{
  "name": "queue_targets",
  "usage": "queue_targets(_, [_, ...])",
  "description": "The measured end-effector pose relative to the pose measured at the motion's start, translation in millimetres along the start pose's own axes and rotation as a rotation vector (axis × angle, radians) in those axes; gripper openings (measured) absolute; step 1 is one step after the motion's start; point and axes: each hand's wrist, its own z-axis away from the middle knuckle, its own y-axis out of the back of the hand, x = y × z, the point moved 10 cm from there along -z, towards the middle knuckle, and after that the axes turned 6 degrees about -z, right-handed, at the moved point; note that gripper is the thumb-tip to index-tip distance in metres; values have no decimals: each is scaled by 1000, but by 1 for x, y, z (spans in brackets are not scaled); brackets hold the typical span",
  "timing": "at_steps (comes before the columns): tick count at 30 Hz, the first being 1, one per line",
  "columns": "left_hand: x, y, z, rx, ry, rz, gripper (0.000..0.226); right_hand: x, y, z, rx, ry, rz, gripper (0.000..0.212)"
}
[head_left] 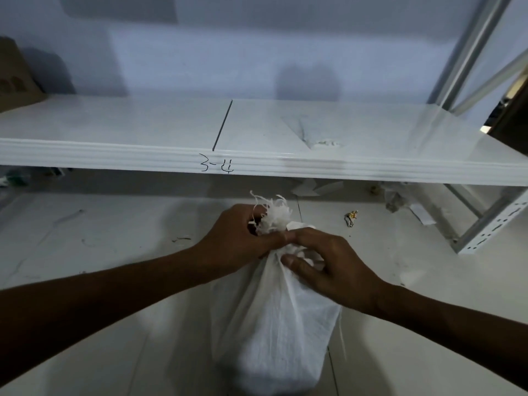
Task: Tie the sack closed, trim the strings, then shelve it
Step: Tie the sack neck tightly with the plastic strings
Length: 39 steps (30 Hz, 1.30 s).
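A white woven sack stands upright on the pale floor, its mouth gathered into a neck. My left hand grips the bunched neck just under the frayed white strings that stick up from it. My right hand pinches the sack's cloth at the neck from the right, thumb and fingers curled into the folds. Both hands touch each other at the neck. A white metal shelf, marked "3-4" on its front edge, runs across the view above and behind the sack.
A brown cardboard box sits at the shelf's far left. The rack's perforated upright stands at the right. Small scraps, among them a yellow wrapper and paper pieces, lie on the floor under the shelf.
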Motion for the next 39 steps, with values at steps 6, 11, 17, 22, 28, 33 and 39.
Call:
queue_targets(6, [-3,-2,1,-50,21,-30,14,-5,3,1,38,11,7,26])
queue_targets(11, [4,-4,8,-44,-21,-83,23,-2,0,6,29,-13,34,36])
queue_targets(17, [7,0,14,43,-25,-87,24,2,9,23,86,-60,88,44])
queue_targets(22, [-1,-14,29,38,47,-89,37,3,4,44,75,-104,83,48])
queue_targets(28, [-4,-22,42,48,70,-121,28,4,-3,63,74,-142,136,50])
queue_targets(33, [-2,-22,42,52,80,-108,28,5,-6,65,69,-141,129,49])
queue_targets(39, [-3,-23,44,52,69,-81,25,3,-7,67,71,-127,107,47])
